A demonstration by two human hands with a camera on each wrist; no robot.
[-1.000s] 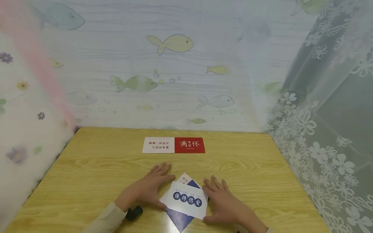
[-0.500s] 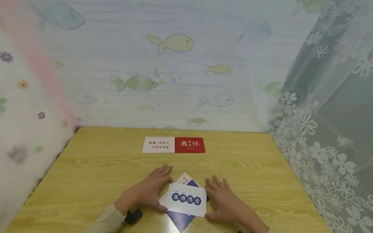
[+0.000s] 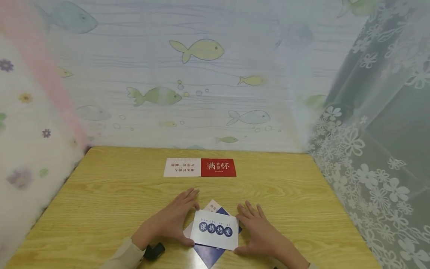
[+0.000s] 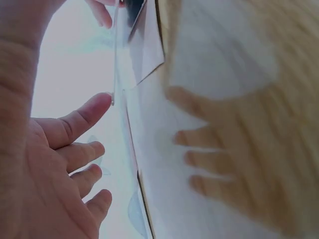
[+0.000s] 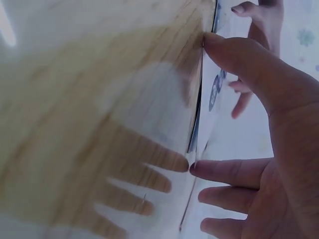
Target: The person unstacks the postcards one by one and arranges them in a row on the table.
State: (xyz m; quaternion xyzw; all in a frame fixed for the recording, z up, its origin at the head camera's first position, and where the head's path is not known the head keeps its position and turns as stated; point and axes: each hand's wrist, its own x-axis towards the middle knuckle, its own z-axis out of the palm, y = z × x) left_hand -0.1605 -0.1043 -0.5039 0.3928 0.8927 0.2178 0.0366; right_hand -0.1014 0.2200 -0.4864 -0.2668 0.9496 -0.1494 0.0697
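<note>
A white card [image 3: 215,242] with a row of blue discs bearing white characters hovers level at the table's front middle. My left hand [image 3: 172,220] holds its left edge, thumb at the near corner and index finger at the far one. My right hand [image 3: 260,232] holds the right edge likewise. Beneath lie a blue card [image 3: 207,254] and a pale card [image 3: 213,205], crossed at angles and partly covered. In the left wrist view, the white card's edge [image 4: 115,55] stands apart from the pale card [image 4: 149,47] below, my index fingertip touching it.
Toward the back of the glossy wood-grain table [image 3: 111,194], a white card [image 3: 183,167] and a red card [image 3: 218,167] lie side by side, edges touching. A fish-print curtain [image 3: 201,112] hangs behind, and lace [image 3: 369,179] drapes on the right.
The white card has shifted slightly and turned a little between my hands. Both hands moved slightly with it. The red and white cards at the back stay put.
</note>
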